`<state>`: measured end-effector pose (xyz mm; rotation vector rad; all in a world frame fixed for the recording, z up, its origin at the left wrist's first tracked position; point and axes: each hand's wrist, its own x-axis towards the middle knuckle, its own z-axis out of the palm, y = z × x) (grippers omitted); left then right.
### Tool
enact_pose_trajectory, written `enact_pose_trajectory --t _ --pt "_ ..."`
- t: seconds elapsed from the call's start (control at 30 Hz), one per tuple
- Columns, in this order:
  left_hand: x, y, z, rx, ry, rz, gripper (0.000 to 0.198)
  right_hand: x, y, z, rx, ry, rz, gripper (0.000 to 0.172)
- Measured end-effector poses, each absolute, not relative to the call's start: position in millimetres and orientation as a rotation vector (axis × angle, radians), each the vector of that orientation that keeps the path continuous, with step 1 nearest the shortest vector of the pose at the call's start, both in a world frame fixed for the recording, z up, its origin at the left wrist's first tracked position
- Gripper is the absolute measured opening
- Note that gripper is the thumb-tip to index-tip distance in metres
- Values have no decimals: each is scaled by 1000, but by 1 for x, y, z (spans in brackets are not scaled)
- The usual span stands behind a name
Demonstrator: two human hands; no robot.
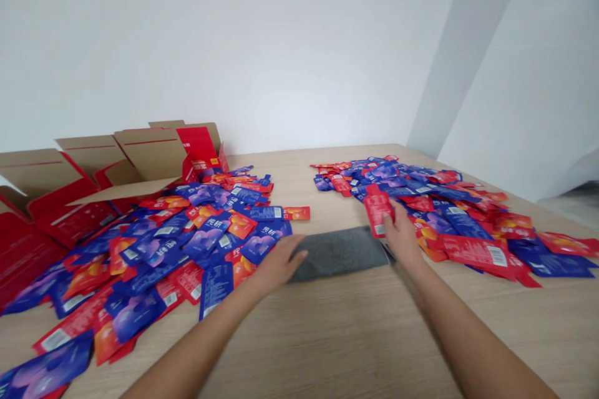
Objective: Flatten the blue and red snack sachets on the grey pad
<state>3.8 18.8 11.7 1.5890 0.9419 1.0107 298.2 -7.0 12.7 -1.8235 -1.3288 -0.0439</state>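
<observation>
Two bare hands reach forward over a pale wooden table (327, 343), with a heap of packets on either side of them. The right hand (400, 232) grips a small red packet (378, 211) between thumb and fingers, holding it up by its edge with the narrow end pointing away from the person; a white label patch shows near its lower end. This packet is above the right end of a dark grey mat (339, 254), at the near edge of the right heap (421, 190). The left hand (281, 260) is open and grips nothing that can be seen, its fingers stretched out and its thumb over the left end of the mat; whether it presses on the mat I cannot tell. Just beyond that hand spreads the left heap (206, 230), blue and red packets overlapping at all angles, some printed with purple or orange shapes. One orange-and-red packet (296, 212) sticks out from its right side, and a blue packet (51, 365) lies at the near left corner. Behind the left heap stand open red cardboard boxes (152, 153), their brown flaps raised. In the right heap, a long red packet (472, 250) lies near the front, and a blue packet (552, 259) rests farther right. A plain white wall (299, 43) rises behind the table.
</observation>
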Motion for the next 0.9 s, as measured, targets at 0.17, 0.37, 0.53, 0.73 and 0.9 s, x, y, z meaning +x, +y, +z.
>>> enact_pose_trajectory --t 0.17,0.37,0.53,0.73,0.9 --pt "27 -1 -17 2693 1095 470 47 242 -10 -8 -1606 -1622 287 49" --pt "30 4 -24 2893 1212 393 51 205 -29 -16 -1663 -2076 129 43" --pt "31 2 -25 2883 1220 383 52 209 -29 -6 -1776 -2269 -3 45" --pt "30 0 -25 2869 1223 430 51 230 -23 -4 -1935 -2203 -82 41" --pt "31 -2 -23 2831 1252 416 52 238 -26 2 -1703 -2038 -111 43"
